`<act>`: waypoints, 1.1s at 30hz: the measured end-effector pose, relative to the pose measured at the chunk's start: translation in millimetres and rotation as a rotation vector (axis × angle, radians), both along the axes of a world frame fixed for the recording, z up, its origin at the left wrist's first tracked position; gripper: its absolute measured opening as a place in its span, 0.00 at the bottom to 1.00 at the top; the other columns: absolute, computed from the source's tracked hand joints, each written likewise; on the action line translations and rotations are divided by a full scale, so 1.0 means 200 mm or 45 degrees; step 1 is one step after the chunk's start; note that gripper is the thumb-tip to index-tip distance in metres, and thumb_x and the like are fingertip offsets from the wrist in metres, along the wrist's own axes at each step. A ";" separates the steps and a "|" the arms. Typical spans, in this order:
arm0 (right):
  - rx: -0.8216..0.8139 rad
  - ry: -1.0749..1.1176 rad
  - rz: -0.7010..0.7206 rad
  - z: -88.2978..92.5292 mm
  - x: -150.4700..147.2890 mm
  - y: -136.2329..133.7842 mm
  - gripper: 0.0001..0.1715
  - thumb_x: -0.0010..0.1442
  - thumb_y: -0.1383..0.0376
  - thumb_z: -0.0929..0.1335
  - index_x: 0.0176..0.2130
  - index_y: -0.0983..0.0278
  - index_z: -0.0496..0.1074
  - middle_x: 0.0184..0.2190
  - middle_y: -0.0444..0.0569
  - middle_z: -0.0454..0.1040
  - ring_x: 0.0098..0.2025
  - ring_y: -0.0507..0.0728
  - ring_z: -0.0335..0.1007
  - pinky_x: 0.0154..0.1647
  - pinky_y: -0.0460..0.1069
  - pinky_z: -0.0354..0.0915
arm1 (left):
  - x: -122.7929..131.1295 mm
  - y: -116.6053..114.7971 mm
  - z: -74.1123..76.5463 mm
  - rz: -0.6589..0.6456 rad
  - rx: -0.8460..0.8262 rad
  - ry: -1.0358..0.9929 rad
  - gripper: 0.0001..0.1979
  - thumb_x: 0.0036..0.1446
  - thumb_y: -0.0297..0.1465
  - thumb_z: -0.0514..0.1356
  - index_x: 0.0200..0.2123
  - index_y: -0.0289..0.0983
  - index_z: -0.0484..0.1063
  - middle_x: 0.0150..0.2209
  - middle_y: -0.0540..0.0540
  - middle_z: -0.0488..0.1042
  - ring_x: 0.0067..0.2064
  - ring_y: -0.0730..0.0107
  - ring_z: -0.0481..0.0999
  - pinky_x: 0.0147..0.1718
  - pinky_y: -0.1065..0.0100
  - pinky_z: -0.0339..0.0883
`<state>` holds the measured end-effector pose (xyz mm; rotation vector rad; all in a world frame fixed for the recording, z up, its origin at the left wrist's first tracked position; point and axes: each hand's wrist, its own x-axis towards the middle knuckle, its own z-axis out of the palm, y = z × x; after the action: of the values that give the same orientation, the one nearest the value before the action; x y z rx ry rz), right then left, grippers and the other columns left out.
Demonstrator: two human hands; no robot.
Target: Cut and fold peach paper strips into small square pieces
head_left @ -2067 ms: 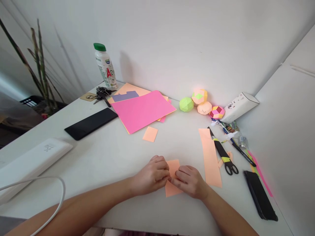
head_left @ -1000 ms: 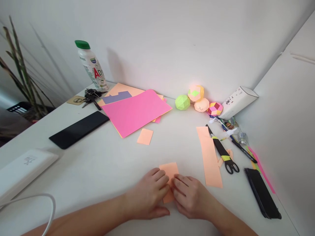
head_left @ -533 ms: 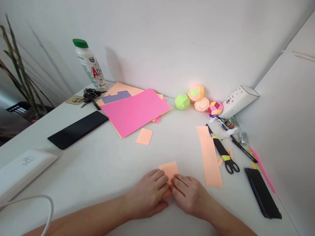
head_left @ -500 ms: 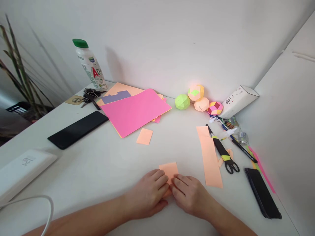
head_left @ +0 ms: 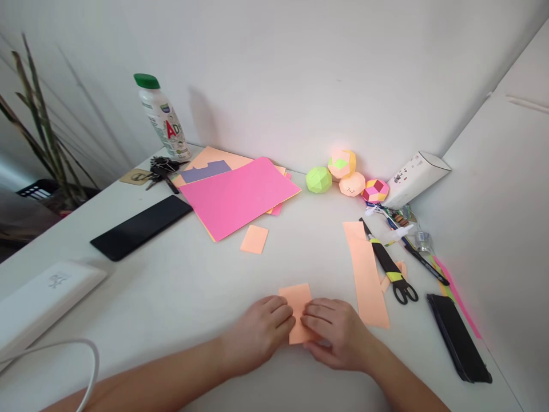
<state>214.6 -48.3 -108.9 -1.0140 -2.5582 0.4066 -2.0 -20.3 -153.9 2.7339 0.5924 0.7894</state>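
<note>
Between both hands, near the front of the table, lies a small peach paper rectangle [head_left: 297, 298]. My left hand [head_left: 265, 331] is closed on its left edge, fingers curled over the top and the thumb hidden. At the right edge, my right hand [head_left: 337, 332] pinches the paper, its fingers on top and its thumb low at the near corner. A smaller peach paper piece [head_left: 254, 239] lies farther back. To the right are a long peach paper strip [head_left: 368, 286] and black scissors [head_left: 388, 260] with yellow bands, closed.
Pink sheets [head_left: 240, 197] lie at the back beside a white bottle [head_left: 165, 123]. Several faceted paper balls [head_left: 318, 179] stand along the wall. A black flat case [head_left: 141, 227] and white device [head_left: 51, 292] with a cable are left; a black pouch [head_left: 458, 337] is right.
My hands have moved slightly apart, showing more of the peach paper between them. My right hand's thumb now shows at the near corner. The view has shifted slightly.
</note>
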 end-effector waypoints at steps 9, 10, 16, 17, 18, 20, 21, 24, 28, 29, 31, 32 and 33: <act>-0.663 0.373 -0.430 -0.01 0.03 0.01 0.12 0.66 0.61 0.63 0.35 0.61 0.74 0.32 0.46 0.77 0.35 0.54 0.73 0.37 0.48 0.68 | 0.00 -0.01 0.05 0.046 -0.261 -0.332 0.13 0.63 0.22 0.51 0.28 0.36 0.71 0.26 0.48 0.74 0.30 0.70 0.72 0.32 0.67 0.68; -0.732 0.410 -0.523 -0.02 0.02 0.01 0.13 0.65 0.60 0.64 0.33 0.62 0.74 0.31 0.46 0.76 0.33 0.53 0.72 0.35 0.48 0.67 | 0.01 -0.01 0.05 0.057 -0.300 -0.346 0.14 0.63 0.23 0.51 0.27 0.36 0.70 0.25 0.48 0.73 0.30 0.70 0.72 0.32 0.67 0.68; -0.868 0.564 -0.851 -0.07 -0.03 -0.03 0.14 0.62 0.56 0.66 0.31 0.63 0.72 0.26 0.45 0.73 0.29 0.53 0.67 0.29 0.46 0.64 | 0.01 -0.04 0.03 0.200 -0.454 -0.346 0.18 0.64 0.26 0.53 0.20 0.37 0.66 0.20 0.50 0.69 0.30 0.69 0.68 0.31 0.68 0.66; -0.827 0.564 -0.870 -0.07 -0.04 -0.03 0.14 0.62 0.56 0.66 0.31 0.63 0.72 0.27 0.45 0.72 0.29 0.53 0.67 0.29 0.46 0.64 | 0.01 -0.05 0.03 0.234 -0.463 -0.329 0.18 0.63 0.26 0.53 0.19 0.37 0.65 0.20 0.51 0.68 0.29 0.69 0.66 0.30 0.68 0.64; -0.766 0.555 -0.876 -0.08 -0.05 -0.04 0.13 0.62 0.57 0.66 0.31 0.63 0.71 0.27 0.45 0.72 0.29 0.53 0.67 0.30 0.47 0.64 | 0.01 -0.06 0.03 0.262 -0.465 -0.315 0.18 0.63 0.26 0.53 0.19 0.37 0.65 0.19 0.51 0.68 0.28 0.69 0.65 0.29 0.68 0.63; -0.595 0.513 -0.846 -0.09 -0.07 -0.05 0.12 0.64 0.60 0.64 0.32 0.62 0.70 0.27 0.45 0.72 0.29 0.53 0.67 0.29 0.46 0.63 | 0.01 -0.08 0.03 0.317 -0.450 -0.294 0.17 0.63 0.26 0.53 0.20 0.37 0.67 0.21 0.51 0.69 0.27 0.70 0.65 0.28 0.68 0.61; -0.496 0.484 -0.815 -0.09 -0.08 -0.05 0.11 0.65 0.61 0.63 0.32 0.62 0.70 0.27 0.45 0.72 0.29 0.53 0.66 0.29 0.46 0.63 | 0.01 -0.09 0.03 0.348 -0.435 -0.284 0.17 0.63 0.26 0.53 0.20 0.37 0.67 0.22 0.50 0.69 0.27 0.70 0.65 0.27 0.68 0.61; -0.228 0.392 -0.729 -0.11 -0.10 -0.07 0.10 0.66 0.66 0.60 0.34 0.62 0.67 0.26 0.44 0.70 0.26 0.52 0.64 0.27 0.46 0.62 | 0.01 -0.10 0.03 0.419 -0.382 -0.261 0.19 0.64 0.27 0.51 0.19 0.37 0.67 0.23 0.49 0.70 0.26 0.70 0.66 0.25 0.68 0.59; -0.043 0.276 -0.716 -0.13 -0.11 -0.07 0.08 0.66 0.69 0.60 0.35 0.62 0.66 0.26 0.44 0.70 0.26 0.52 0.66 0.27 0.46 0.64 | 0.02 -0.11 0.03 0.404 -0.366 -0.255 0.20 0.65 0.27 0.50 0.20 0.37 0.68 0.21 0.51 0.70 0.24 0.71 0.67 0.24 0.68 0.59; -0.017 0.256 -0.722 -0.13 -0.11 -0.07 0.07 0.66 0.69 0.60 0.37 0.62 0.65 0.27 0.44 0.71 0.27 0.52 0.67 0.28 0.46 0.65 | 0.02 -0.11 0.04 0.399 -0.367 -0.258 0.20 0.65 0.27 0.50 0.20 0.37 0.68 0.21 0.51 0.71 0.24 0.72 0.67 0.24 0.69 0.59; 0.028 0.227 -0.731 -0.13 -0.11 -0.07 0.06 0.66 0.70 0.60 0.39 0.62 0.65 0.29 0.45 0.73 0.28 0.53 0.69 0.28 0.47 0.66 | 0.02 -0.12 0.04 0.396 -0.360 -0.277 0.20 0.65 0.28 0.50 0.20 0.38 0.68 0.21 0.51 0.71 0.23 0.72 0.68 0.23 0.69 0.59; 0.051 0.210 -0.728 -0.13 -0.12 -0.07 0.06 0.66 0.70 0.60 0.40 0.62 0.65 0.29 0.46 0.73 0.28 0.53 0.70 0.28 0.47 0.66 | 0.02 -0.12 0.05 0.396 -0.352 -0.285 0.20 0.65 0.28 0.50 0.20 0.38 0.68 0.21 0.51 0.71 0.23 0.72 0.68 0.23 0.69 0.59; 0.072 0.189 -0.721 -0.14 -0.12 -0.07 0.06 0.66 0.70 0.60 0.40 0.63 0.65 0.29 0.46 0.73 0.28 0.54 0.70 0.28 0.47 0.66 | 0.02 -0.12 0.05 0.394 -0.339 -0.291 0.20 0.65 0.28 0.49 0.20 0.38 0.68 0.21 0.51 0.71 0.23 0.72 0.69 0.23 0.69 0.60</act>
<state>190.9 -62.4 -136.1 -1.5501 -2.0213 0.2371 1.6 -44.2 -144.3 2.3013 1.0032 0.9950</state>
